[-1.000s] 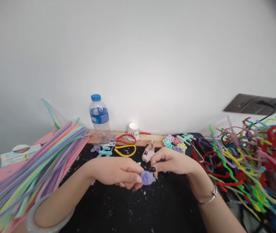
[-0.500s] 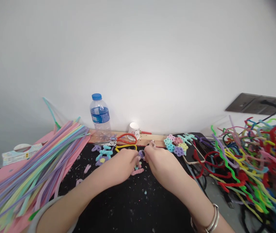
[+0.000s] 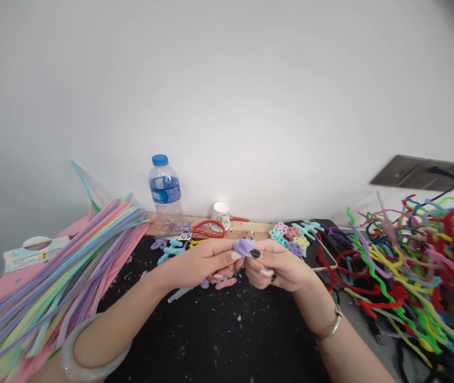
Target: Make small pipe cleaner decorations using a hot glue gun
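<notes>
A small purple pipe cleaner piece (image 3: 244, 247), bent into rounded loops, is pinched between the fingertips of both hands above the black work surface (image 3: 211, 340). My left hand (image 3: 205, 260) grips its left side, thumb on top. My right hand (image 3: 278, 263) holds the right side, its dark-nailed thumb pressed against it and the other fingers curled under. Below my left hand a pale blue pipe cleaner strip (image 3: 179, 294) sticks out; its other end is hidden. Beneath the hands lies a pink fuzzy piece (image 3: 226, 283). Turquoise pipe cleaner shapes (image 3: 171, 249) sit to the left, partly covered.
Straight pastel pipe cleaners (image 3: 63, 282) are heaped left, curly coloured ones (image 3: 418, 276) right. A water bottle (image 3: 165, 191), paper cup (image 3: 221, 217) and red-handled scissors (image 3: 210, 229) stand or lie along the wall. Pipe cleaner flowers (image 3: 293, 232) rest on a phone (image 3: 318, 255).
Both hands have come up and toward me, turning so the purple piece now shows between the fingertips. The pale blue strip has come into view under my left hand.
</notes>
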### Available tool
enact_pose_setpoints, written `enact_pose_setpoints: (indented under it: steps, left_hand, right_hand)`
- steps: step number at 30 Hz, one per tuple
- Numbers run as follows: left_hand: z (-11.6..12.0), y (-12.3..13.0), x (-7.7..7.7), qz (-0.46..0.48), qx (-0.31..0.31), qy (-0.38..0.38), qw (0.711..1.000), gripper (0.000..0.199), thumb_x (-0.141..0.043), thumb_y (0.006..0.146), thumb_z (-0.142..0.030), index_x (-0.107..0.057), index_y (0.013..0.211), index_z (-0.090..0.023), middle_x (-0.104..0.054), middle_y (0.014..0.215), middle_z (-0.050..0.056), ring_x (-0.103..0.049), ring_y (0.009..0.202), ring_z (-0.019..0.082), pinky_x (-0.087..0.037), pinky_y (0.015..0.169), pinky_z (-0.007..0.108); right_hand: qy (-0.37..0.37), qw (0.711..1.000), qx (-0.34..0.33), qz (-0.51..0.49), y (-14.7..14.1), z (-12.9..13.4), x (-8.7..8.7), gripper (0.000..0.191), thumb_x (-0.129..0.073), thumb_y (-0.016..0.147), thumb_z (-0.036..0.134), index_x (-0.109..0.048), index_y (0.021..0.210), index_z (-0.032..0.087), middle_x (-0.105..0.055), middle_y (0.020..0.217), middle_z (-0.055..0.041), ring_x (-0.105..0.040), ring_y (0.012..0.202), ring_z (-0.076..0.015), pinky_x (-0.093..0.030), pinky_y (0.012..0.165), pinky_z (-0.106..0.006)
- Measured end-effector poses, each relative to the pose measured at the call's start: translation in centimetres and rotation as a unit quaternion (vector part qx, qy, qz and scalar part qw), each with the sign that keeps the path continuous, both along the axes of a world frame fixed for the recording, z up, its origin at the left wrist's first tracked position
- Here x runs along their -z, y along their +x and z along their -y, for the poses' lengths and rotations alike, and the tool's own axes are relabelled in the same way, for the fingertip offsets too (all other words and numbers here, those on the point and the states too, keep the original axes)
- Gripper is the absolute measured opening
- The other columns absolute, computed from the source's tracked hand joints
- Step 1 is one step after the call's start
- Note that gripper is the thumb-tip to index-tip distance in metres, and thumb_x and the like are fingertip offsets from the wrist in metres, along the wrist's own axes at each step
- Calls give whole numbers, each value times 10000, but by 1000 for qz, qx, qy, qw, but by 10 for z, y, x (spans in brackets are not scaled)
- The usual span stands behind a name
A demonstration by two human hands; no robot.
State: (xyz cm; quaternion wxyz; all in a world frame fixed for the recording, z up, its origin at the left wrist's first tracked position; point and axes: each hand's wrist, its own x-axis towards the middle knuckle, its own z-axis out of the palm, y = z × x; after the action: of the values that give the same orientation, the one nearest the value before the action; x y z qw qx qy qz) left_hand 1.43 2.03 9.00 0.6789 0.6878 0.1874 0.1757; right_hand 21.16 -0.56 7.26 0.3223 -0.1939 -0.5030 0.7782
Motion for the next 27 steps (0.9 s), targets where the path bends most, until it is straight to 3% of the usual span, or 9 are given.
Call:
enact_pose_setpoints:
  steps: [3, 7, 12, 15, 19, 23, 27]
  left_hand:
    - [1, -4, -11, -55, 51, 89, 993, 254, -365, 927, -333, -513, 805, -166, -403, 621, -42, -365, 538, 93, -325, 538, 226]
    - [6, -10, -29, -137, 110, 202, 963, 230, -384, 907, -255, -565, 789, -177, -447, 628, -33, -409, 572, 114, -329, 562, 226]
    - [19, -17, -41, -247, 102, 292, 918, 229, -388, 875, -162, -572, 744, -199, -587, 722, -17, -520, 655, 136, -351, 604, 216]
    - [29, -17, -39, -313, 96, 332, 885, 254, -395, 863, -183, -581, 691, -204, -585, 664, -11, -502, 560, 136, -301, 505, 227]
    - [38, -13, -29, -381, 74, 407, 827, 246, -418, 821, -168, -602, 663, -205, -616, 663, 35, -509, 512, 168, -228, 444, 257]
    - [41, -8, -18, -421, 84, 411, 804, 230, -438, 789, -137, -625, 670, -203, -648, 646, 57, -532, 500, 194, -227, 440, 261]
    - [40, -5, -14, -423, 40, 418, 803, 263, -428, 759, -63, -649, 697, -191, -649, 635, 62, -499, 470, 174, -246, 462, 262]
  right_hand:
    - [-16, 999, -51, 10, 4, 0, 7, 357, -623, 777, 408, -461, 593, 147, -353, 469, 75, -282, 393, -52, -213, 396, -209]
    - [-33, 993, -106, 31, 6, 0, 10, 308, -637, 770, 352, -523, 622, 108, -363, 477, 71, -265, 389, -38, -183, 381, -202]
    - [-48, 970, -195, 135, 1, -1, 7, 294, -624, 767, 347, -504, 616, 124, -364, 498, 78, -261, 406, -32, -178, 387, -196]
    - [16, 954, -215, 209, -6, -1, 3, 205, -544, 811, 249, -570, 668, 105, -431, 508, 64, -315, 415, -34, -223, 395, -182]
    - [139, 899, -141, 390, -16, 5, -1, 146, -535, 728, 115, -569, 586, 121, -478, 460, 66, -413, 421, -41, -307, 400, -143]
    - [148, 852, -51, 500, -25, 17, -1, 170, -462, 691, 71, -529, 552, 142, -512, 445, 58, -487, 377, -62, -390, 370, -145]
    - [193, 826, 26, 529, -31, 28, -8, 254, -375, 767, 52, -493, 565, 150, -539, 473, 16, -546, 437, -84, -413, 420, -160]
